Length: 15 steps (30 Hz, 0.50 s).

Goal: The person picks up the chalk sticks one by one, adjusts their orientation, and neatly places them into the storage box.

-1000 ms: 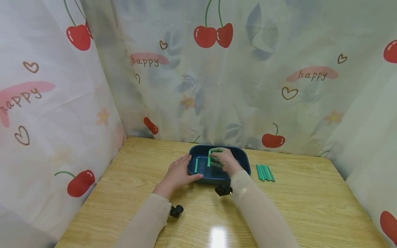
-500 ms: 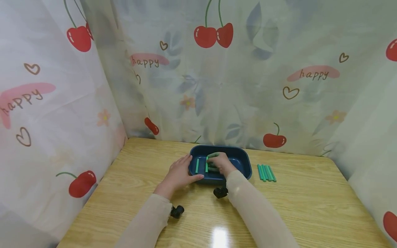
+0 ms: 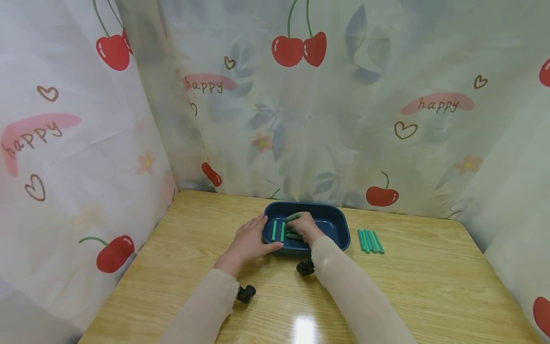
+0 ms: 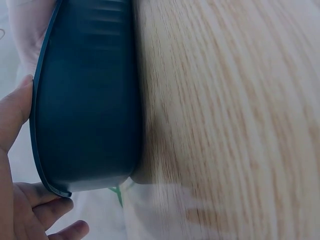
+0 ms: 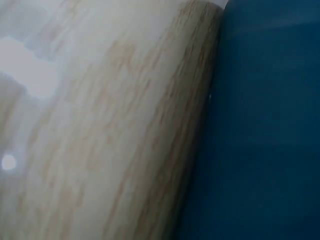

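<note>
Clock centred on tub (image 3: 335,225), on bench (image 3: 185,248), 12 farthest. Left hand (image 3: 247,240), spread, grips tub's 9 o'clock end, likely to steady it. Right hand (image 3: 306,226) inside, fingers half bent just beside inner stick (image 3: 283,232); cannot tell whether pinching it. Outer stick (image 3: 274,231) roughly parallel, nearer 9, probably for neat spacing. Loose sticks (image 3: 369,241) at 3, seemingly for easy reach.

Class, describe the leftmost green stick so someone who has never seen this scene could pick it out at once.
On the wooden table stands a dark blue tray with rounded corners. In its left end, beside the left hand, the green stick lies just left of a matching stick. It is the one farther from the right hand.
</note>
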Tool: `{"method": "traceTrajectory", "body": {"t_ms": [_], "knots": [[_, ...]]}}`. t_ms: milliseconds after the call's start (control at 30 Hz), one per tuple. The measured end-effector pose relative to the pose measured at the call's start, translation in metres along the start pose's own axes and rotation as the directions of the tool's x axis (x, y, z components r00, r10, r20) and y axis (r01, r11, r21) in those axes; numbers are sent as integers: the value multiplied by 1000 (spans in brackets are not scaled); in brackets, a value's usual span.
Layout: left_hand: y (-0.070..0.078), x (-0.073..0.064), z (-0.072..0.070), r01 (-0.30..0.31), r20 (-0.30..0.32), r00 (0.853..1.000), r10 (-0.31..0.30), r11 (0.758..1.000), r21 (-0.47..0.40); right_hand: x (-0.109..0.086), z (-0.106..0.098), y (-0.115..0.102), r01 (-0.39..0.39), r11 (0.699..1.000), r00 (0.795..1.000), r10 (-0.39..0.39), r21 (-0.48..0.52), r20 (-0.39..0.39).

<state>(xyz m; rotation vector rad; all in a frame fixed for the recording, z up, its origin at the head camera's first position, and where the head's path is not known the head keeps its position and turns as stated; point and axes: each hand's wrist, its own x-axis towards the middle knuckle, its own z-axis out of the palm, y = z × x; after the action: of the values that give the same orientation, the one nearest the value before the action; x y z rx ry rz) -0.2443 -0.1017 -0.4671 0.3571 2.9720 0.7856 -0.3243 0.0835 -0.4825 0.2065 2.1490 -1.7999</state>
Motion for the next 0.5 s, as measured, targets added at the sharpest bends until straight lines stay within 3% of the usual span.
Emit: {"method": "traceTrajectory", "body": {"t_ms": [500], "knots": [[-1,1,2,5,0,1000,-5,1000,9,-18,-13,-7,47,998,999,-47,-29,21]]}}
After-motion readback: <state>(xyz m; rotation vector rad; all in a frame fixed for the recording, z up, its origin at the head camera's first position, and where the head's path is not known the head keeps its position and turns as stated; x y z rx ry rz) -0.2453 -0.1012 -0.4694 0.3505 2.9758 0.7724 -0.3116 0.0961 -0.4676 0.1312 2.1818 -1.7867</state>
